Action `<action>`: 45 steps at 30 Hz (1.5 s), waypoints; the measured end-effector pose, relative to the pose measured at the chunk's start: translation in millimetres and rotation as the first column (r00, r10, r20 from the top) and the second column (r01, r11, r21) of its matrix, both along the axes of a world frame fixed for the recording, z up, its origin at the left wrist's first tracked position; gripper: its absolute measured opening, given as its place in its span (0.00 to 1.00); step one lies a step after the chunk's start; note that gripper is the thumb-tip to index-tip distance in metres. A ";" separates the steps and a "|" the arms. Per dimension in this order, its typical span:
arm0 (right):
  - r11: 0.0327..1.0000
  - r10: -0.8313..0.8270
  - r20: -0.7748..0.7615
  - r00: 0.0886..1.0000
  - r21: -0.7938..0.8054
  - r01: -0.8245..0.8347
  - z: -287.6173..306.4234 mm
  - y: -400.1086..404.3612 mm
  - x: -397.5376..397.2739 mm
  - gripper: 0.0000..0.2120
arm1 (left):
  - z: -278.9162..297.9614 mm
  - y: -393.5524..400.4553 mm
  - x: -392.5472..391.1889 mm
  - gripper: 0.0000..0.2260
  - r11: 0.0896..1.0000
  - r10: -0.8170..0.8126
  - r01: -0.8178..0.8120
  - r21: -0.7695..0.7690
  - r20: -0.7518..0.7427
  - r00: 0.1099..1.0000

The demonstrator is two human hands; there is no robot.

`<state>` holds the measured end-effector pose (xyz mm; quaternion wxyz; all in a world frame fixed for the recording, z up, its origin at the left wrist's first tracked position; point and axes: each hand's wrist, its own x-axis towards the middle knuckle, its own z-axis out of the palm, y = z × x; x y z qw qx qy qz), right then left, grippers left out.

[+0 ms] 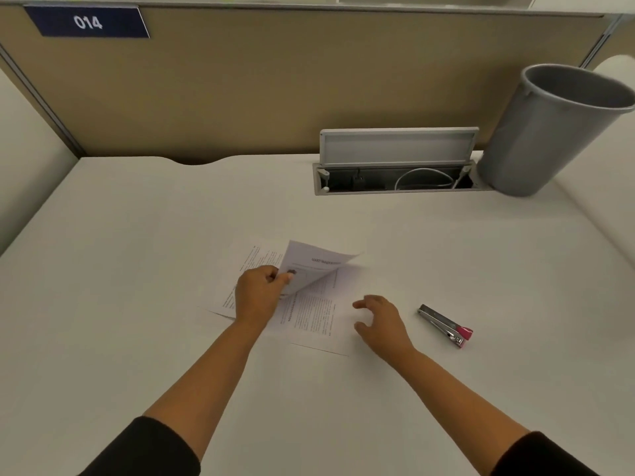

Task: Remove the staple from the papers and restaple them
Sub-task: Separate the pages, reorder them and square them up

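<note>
The left hand (pixel 257 293) pinches a lifted sheet of the papers (pixel 309 314), maybe to line them up. The right hand (pixel 381 321) hovers open and empty beside them. The stapler (pixel 446 326) waits just past it on the surface (pixel 137 269).

From my feed the bench (pixel 137 269) reads as plain off-white, no pattern. The papers (pixel 309 321) are white with blocks of fine black print, and the lifted sheet (pixel 319 262) looks faintly lilac-grey on its underside, with dark text showing. The stapler (pixel 445 325) is shiny silver metal with a bright pink end. I see a matte grey bin (pixel 549 132), darker inside. The partition (pixel 240 91) behind is flat tan-beige, carrying a navy sign (pixel 87 22) with white digits 014. The cable hatch (pixel 398 147) has a pale grey lid over a black cavity holding a white cable (pixel 424 176). Both sleeves (pixel 151 451) are black.
</note>
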<state>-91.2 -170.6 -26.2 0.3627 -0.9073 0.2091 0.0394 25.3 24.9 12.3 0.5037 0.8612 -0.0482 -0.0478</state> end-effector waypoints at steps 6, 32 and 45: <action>0.969 0.124 -0.187 0.974 -0.187 -0.160 18.8 -14.9 59.6 0.29 | 25.8 7.4 9.8 0.12 0.988 0.119 -0.111 -0.109 0.069 0.990; 0.943 -0.170 0.003 0.986 0.291 0.161 12.5 1.5 52.3 0.38 | 109.9 54.7 56.3 0.11 0.881 0.423 -0.248 -0.402 0.437 0.794; 0.752 -0.395 0.057 0.917 0.594 0.287 75.7 -37.4 49.4 0.09 | 112.9 41.0 42.0 0.03 0.906 0.249 -0.111 -0.408 0.303 0.920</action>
